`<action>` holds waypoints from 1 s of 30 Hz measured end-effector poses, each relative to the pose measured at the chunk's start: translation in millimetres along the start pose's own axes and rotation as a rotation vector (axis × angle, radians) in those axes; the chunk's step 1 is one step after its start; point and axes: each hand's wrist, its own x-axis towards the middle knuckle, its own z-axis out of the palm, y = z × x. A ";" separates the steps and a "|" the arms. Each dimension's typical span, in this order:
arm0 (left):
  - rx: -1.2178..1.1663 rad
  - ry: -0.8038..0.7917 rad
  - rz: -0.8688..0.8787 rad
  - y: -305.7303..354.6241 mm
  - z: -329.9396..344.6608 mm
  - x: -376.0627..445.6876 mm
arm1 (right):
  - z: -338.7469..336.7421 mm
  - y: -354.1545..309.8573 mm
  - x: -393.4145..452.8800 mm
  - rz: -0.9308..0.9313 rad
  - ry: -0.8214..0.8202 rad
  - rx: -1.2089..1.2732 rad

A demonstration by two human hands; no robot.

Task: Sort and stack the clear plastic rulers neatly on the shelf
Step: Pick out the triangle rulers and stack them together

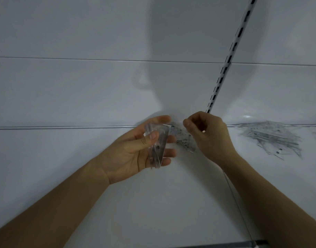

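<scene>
Clear plastic triangular rulers [158, 145] stacked in left hand [134, 151] over glossy shelf [64, 158]

Two hands [135, 151], two ruler bundles [157, 145], one pile [271, 138].

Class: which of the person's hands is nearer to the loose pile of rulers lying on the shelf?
Right. The right hand holds one ruler just left of the pile; the left hand, gripping a stack, is farther left.
</scene>
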 end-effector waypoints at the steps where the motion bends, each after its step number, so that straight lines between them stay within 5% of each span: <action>1: -0.014 0.010 0.022 0.6 -1.3 0.2 | -3.4 5.8 2.8 0.010 0.044 -0.125; 4: -0.046 0.056 0.081 2.2 -5.1 0.8 | -13.4 20.8 8.2 0.182 -0.069 -0.374; 7: -0.042 0.087 0.095 2.4 -7.0 2.1 | -17.2 24.9 11.1 0.307 -0.174 -0.360; 30: 0.050 0.140 0.063 1.3 -13.2 4.7 | -36.1 42.0 19.1 0.233 -0.286 -0.431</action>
